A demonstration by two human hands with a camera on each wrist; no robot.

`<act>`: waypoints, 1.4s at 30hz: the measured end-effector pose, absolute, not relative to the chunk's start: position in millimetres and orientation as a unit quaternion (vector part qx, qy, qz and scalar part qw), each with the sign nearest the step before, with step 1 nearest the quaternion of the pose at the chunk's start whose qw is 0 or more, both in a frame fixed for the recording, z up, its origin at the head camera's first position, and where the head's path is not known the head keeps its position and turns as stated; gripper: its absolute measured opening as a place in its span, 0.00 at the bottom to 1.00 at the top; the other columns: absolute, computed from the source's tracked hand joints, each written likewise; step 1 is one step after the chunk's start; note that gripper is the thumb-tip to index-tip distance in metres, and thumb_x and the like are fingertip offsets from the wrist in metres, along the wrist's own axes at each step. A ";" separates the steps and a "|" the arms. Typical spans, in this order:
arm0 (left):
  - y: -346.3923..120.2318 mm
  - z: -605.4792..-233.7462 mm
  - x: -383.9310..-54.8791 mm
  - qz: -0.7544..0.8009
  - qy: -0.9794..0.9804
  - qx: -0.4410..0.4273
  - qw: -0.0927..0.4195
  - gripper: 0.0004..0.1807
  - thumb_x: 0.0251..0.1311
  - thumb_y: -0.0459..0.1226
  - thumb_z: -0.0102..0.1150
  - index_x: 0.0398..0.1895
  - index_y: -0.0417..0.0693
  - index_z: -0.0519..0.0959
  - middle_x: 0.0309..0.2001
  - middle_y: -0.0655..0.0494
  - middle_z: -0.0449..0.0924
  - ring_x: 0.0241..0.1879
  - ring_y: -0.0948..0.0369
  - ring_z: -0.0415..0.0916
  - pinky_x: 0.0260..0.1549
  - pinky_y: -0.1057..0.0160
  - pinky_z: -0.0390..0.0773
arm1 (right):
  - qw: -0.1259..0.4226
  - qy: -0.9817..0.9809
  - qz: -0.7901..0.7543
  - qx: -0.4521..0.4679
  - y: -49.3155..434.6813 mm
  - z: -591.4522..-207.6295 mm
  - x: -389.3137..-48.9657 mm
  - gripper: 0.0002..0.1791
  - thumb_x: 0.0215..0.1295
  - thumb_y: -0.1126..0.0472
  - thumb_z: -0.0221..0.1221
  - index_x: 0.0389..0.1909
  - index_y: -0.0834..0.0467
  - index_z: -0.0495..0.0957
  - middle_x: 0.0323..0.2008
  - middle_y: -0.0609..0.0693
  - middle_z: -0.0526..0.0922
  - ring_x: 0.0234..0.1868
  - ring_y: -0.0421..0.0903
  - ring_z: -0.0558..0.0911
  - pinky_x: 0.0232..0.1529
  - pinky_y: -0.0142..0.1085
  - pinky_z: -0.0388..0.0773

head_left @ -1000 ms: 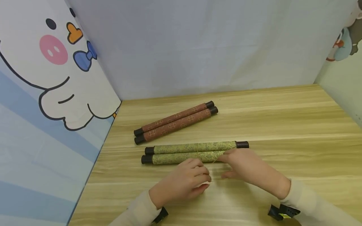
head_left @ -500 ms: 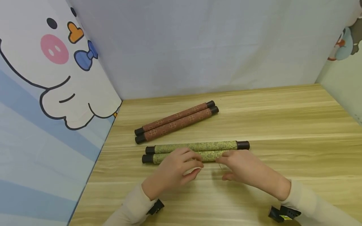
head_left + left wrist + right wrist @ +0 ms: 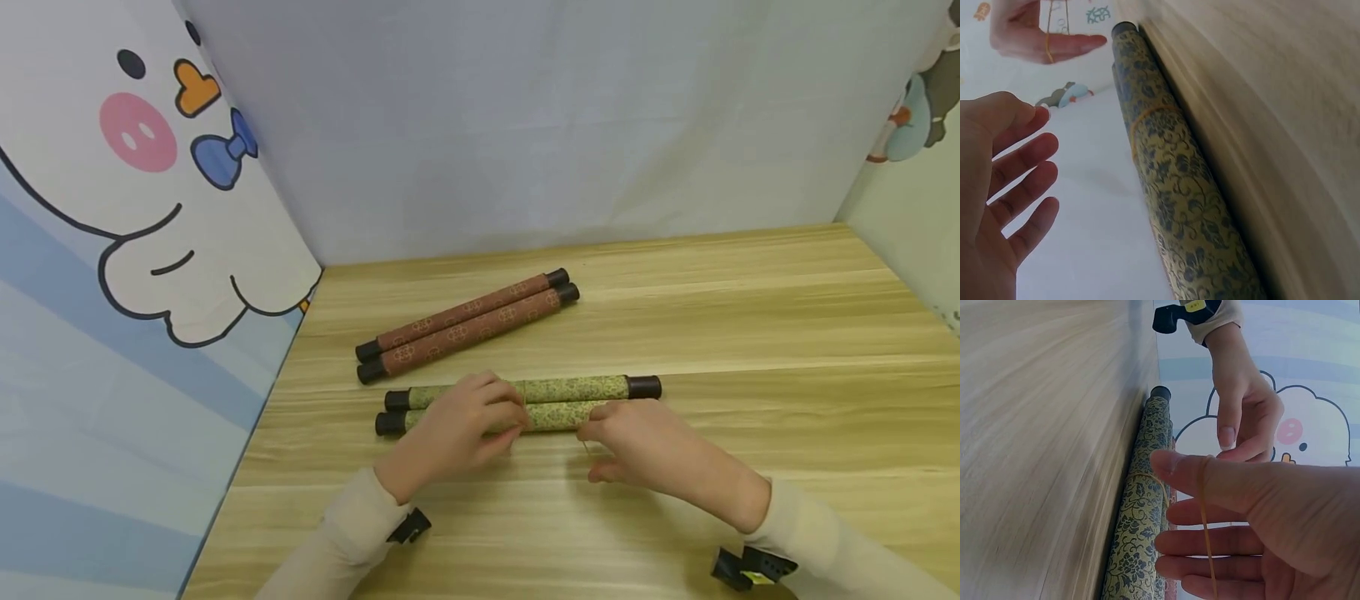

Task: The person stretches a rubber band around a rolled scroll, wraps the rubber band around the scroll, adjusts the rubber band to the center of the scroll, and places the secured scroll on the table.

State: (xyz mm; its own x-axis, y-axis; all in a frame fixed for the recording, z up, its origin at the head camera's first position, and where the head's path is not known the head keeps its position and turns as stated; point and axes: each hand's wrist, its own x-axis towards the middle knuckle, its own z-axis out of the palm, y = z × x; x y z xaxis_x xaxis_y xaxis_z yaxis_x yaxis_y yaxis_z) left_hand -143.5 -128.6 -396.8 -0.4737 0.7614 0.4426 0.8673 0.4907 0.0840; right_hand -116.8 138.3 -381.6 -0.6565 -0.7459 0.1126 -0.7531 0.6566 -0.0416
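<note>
A green floral hanging scroll point(image 3: 573, 389), rolled from both black-capped ends into two parallel rolls, lies across the table. A thin yellow rubber band point(image 3: 1138, 125) circles it near the middle. My left hand point(image 3: 465, 421) hovers over its left half, thumb and forefinger tips close together, fingers loosely bent; nothing shows between them. My right hand point(image 3: 637, 437) is at the scroll's right part, thumb spread from the extended fingers. Another yellow rubber band point(image 3: 1206, 531) loops over the right thumb and stretches toward the fingers.
Behind lies a second rolled scroll point(image 3: 472, 321), reddish brown with black ends, set at a slant. A pale curtain point(image 3: 562, 125) stands at the table's back edge, and a cartoon-printed panel point(image 3: 67, 333) rises on the left. The wooden table point(image 3: 787, 333) extends to the right.
My left hand has moved up and left, from in front of the scroll to over its left half. The right hand has hardly shifted; the band hanging at its thumb shows more clearly. Both scrolls stay put.
</note>
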 end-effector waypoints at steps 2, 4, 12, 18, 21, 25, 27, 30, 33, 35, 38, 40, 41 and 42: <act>-129.9 -396.8 -149.5 -0.147 -0.853 -0.473 0.163 0.04 0.60 0.39 0.66 0.38 0.56 0.85 0.42 0.62 0.83 0.44 0.63 0.78 0.45 0.63 0.80 | 0.041 -0.907 0.045 0.416 139.0 -382.1 -117.1 0.18 0.45 0.45 0.74 0.33 0.51 0.86 0.32 0.43 0.86 0.31 0.39 0.83 0.28 0.33 0.79; -131.4 -395.7 -156.1 -0.137 -0.862 -0.463 0.155 0.04 0.61 0.39 0.67 0.39 0.56 0.85 0.42 0.62 0.83 0.45 0.63 0.78 0.46 0.63 0.80 | 0.041 -0.905 0.046 0.422 139.7 -382.8 -117.3 0.16 0.45 0.45 0.74 0.31 0.50 0.86 0.32 0.43 0.87 0.32 0.39 0.84 0.29 0.33 0.80; -139.0 -388.3 -188.6 -0.092 -0.898 -0.404 0.147 0.09 0.61 0.42 0.66 0.44 0.56 0.84 0.44 0.60 0.82 0.43 0.60 0.77 0.44 0.59 0.80 | 0.038 -0.900 0.042 0.431 141.7 -384.3 -118.5 0.15 0.48 0.44 0.73 0.31 0.49 0.87 0.33 0.43 0.89 0.32 0.39 0.85 0.31 0.35 0.82; -144.7 -385.9 -222.1 -0.021 -0.949 -0.302 0.088 0.27 0.63 0.50 0.63 0.62 0.50 0.75 0.57 0.51 0.76 0.54 0.52 0.75 0.49 0.53 0.81 | 0.024 -0.903 0.045 0.426 143.9 -385.1 -120.7 0.16 0.49 0.45 0.72 0.35 0.50 0.88 0.36 0.44 0.89 0.35 0.41 0.86 0.34 0.36 0.84; -148.5 -388.4 -237.6 0.005 -0.967 -0.253 0.038 0.37 0.63 0.56 0.60 0.69 0.43 0.67 0.65 0.43 0.69 0.62 0.47 0.70 0.56 0.47 0.78 | 0.015 -0.903 0.052 0.426 144.5 -386.3 -121.5 0.18 0.49 0.45 0.72 0.38 0.50 0.87 0.37 0.45 0.89 0.37 0.42 0.87 0.36 0.37 0.84; -153.3 -398.0 -257.2 0.014 -0.980 -0.191 -0.045 0.50 0.62 0.64 0.54 0.76 0.39 0.55 0.73 0.38 0.57 0.71 0.42 0.58 0.66 0.41 0.69 | 0.017 -0.902 0.054 0.427 147.1 -389.2 -124.9 0.19 0.49 0.45 0.72 0.38 0.51 0.87 0.38 0.45 0.89 0.37 0.42 0.87 0.36 0.37 0.84; -156.0 -402.8 -265.3 0.010 -0.983 -0.166 -0.081 0.54 0.61 0.66 0.53 0.78 0.38 0.50 0.75 0.36 0.53 0.74 0.40 0.54 0.69 0.40 0.64 | 0.023 -0.902 0.050 0.428 149.2 -390.6 -126.6 0.18 0.48 0.45 0.73 0.37 0.51 0.87 0.37 0.45 0.89 0.36 0.41 0.87 0.35 0.36 0.84; -161.8 -408.8 -272.2 0.009 -0.983 -0.141 -0.116 0.59 0.59 0.69 0.52 0.78 0.37 0.46 0.76 0.35 0.52 0.75 0.39 0.52 0.71 0.38 0.60 | 0.027 -0.901 0.048 0.431 150.6 -393.0 -128.1 0.17 0.48 0.44 0.73 0.35 0.50 0.86 0.35 0.44 0.89 0.35 0.40 0.86 0.32 0.35 0.83; -165.7 -412.6 -277.8 0.017 -0.983 -0.132 -0.129 0.61 0.57 0.70 0.53 0.79 0.38 0.45 0.75 0.34 0.55 0.74 0.39 0.56 0.71 0.38 0.61 | 0.024 -0.901 0.046 0.431 152.0 -394.8 -130.0 0.18 0.48 0.44 0.73 0.36 0.50 0.86 0.36 0.44 0.89 0.35 0.40 0.86 0.33 0.35 0.83; -167.5 -414.3 -281.0 0.026 -0.982 -0.133 -0.129 0.62 0.55 0.71 0.53 0.79 0.38 0.46 0.75 0.35 0.56 0.73 0.39 0.58 0.69 0.38 0.63 | 0.020 -0.901 0.047 0.430 152.7 -396.0 -131.4 0.18 0.48 0.44 0.73 0.36 0.50 0.86 0.36 0.44 0.89 0.35 0.40 0.86 0.33 0.35 0.83; -169.3 -416.2 -284.7 0.034 -0.982 -0.139 -0.126 0.61 0.55 0.71 0.53 0.79 0.38 0.46 0.74 0.35 0.57 0.72 0.39 0.59 0.68 0.38 0.64 | 0.016 -0.902 0.048 0.428 154.0 -398.2 -133.6 0.18 0.48 0.44 0.73 0.37 0.50 0.86 0.36 0.44 0.89 0.36 0.40 0.86 0.34 0.36 0.83; -170.7 -417.0 -286.2 0.031 -0.981 -0.141 -0.127 0.60 0.56 0.69 0.55 0.79 0.39 0.46 0.74 0.35 0.57 0.72 0.39 0.59 0.68 0.37 0.65 | 0.016 -0.902 0.049 0.428 154.7 -399.6 -135.0 0.18 0.48 0.44 0.73 0.37 0.50 0.86 0.36 0.44 0.89 0.36 0.40 0.86 0.35 0.36 0.84; -171.4 -417.3 -286.6 0.030 -0.981 -0.143 -0.127 0.59 0.57 0.68 0.55 0.79 0.39 0.46 0.74 0.35 0.58 0.71 0.39 0.59 0.67 0.37 0.65 | 0.016 -0.902 0.049 0.428 154.9 -400.2 -135.7 0.18 0.48 0.44 0.73 0.37 0.50 0.86 0.36 0.44 0.89 0.37 0.40 0.87 0.35 0.36 0.84; -172.0 -417.8 -287.2 0.029 -0.981 -0.145 -0.127 0.58 0.58 0.67 0.56 0.79 0.40 0.47 0.74 0.35 0.58 0.71 0.39 0.60 0.67 0.37 0.65 | 0.015 -0.902 0.049 0.429 155.2 -400.7 -136.3 0.18 0.48 0.44 0.73 0.37 0.50 0.87 0.37 0.44 0.89 0.37 0.40 0.87 0.35 0.36 0.84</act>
